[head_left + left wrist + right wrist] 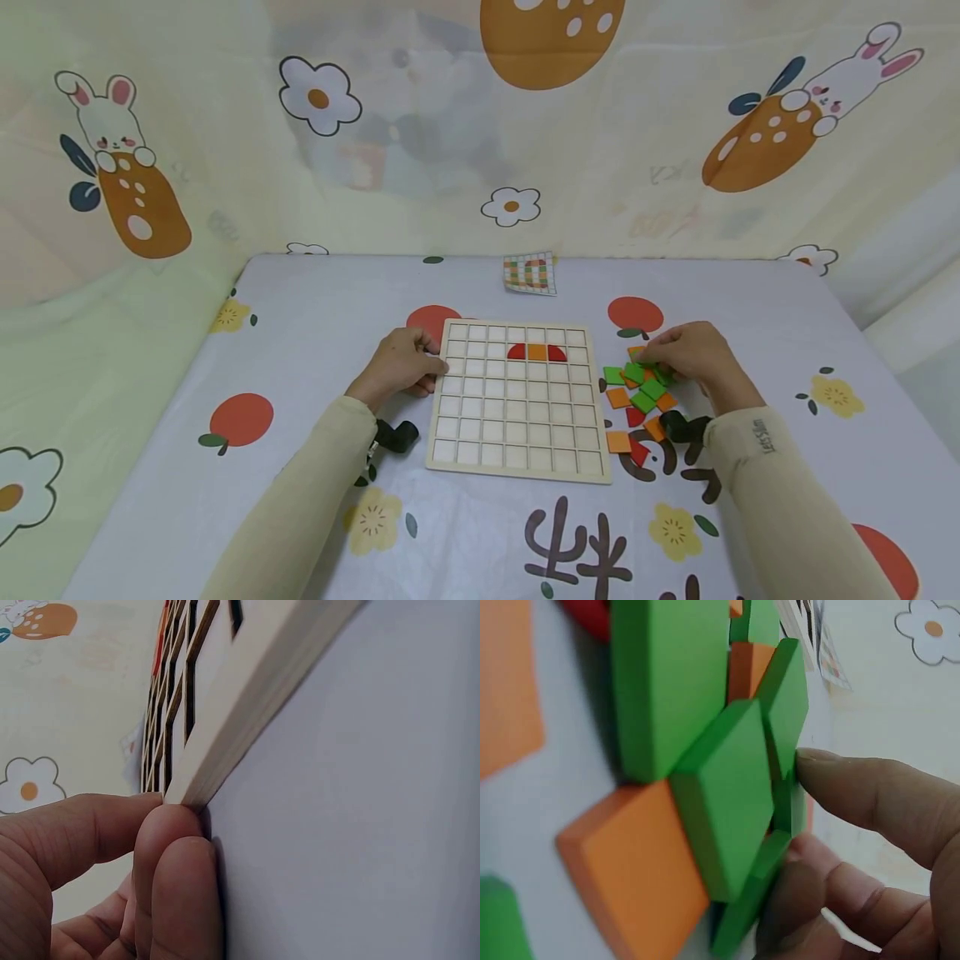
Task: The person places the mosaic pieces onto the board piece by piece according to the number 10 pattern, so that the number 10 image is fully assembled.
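A square wooden grid board point(517, 417) lies flat, with an orange square tile point(537, 352) in its second row from the back. Red curved tiles point(517, 352) flank that orange one on both sides. At the board's left edge, my left hand point(401, 362) grips the rim between thumb and fingers; the left wrist view shows the fingertips point(169, 832) against the wooden side. My right hand point(690, 358) is at the far right of the loose tile pile. In the right wrist view its fingertips pinch a green tile point(799, 802), partly hidden behind other green tiles point(727, 799).
The pile right of the board mixes green tiles, orange tiles point(618, 442) and red tiles point(639, 452), some overlapping. A small card with a coloured grid pattern point(529, 275) lies at the table's back edge. The printed cloth point(300, 467) covers the table.
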{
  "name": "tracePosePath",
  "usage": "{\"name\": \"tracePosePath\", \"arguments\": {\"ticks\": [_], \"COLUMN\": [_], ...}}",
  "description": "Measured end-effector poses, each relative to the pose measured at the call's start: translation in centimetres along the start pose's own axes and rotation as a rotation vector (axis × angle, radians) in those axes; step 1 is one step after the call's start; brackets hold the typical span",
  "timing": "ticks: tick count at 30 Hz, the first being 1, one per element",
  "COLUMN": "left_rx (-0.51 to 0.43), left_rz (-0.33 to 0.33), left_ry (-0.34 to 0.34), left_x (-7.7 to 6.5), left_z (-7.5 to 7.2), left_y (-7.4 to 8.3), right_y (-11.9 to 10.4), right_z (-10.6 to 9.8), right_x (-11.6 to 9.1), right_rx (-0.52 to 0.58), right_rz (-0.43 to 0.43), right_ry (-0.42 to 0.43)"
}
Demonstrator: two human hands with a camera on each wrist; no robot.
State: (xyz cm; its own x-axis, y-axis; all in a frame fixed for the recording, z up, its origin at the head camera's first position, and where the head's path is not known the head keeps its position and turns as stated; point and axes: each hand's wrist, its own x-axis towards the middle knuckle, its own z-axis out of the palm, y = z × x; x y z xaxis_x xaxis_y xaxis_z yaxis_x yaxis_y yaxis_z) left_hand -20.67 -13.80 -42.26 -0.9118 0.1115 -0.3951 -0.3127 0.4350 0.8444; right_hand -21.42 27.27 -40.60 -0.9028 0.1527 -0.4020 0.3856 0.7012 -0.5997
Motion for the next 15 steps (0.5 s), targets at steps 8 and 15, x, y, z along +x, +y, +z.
{"name": "tracePosePath", "arguments": {"ticks": [8, 15], "left_rx": [-0.014, -0.005], "left_rz": [0.004, -0.002], "left_ry": [-0.009, -0.009], "left_x": [-0.03, -0.07], "left_z": [-0.07, -0.03], "left_y": [-0.01, 0.15], "right_y": [-0.02, 0.19], "right_z": [-0.14, -0.36], "right_x": [0.11, -0.24], "right_rx": [-0.017, 0.222], "right_rz": [0.004, -0.025], "right_ry": [-0.002, -0.002]}}
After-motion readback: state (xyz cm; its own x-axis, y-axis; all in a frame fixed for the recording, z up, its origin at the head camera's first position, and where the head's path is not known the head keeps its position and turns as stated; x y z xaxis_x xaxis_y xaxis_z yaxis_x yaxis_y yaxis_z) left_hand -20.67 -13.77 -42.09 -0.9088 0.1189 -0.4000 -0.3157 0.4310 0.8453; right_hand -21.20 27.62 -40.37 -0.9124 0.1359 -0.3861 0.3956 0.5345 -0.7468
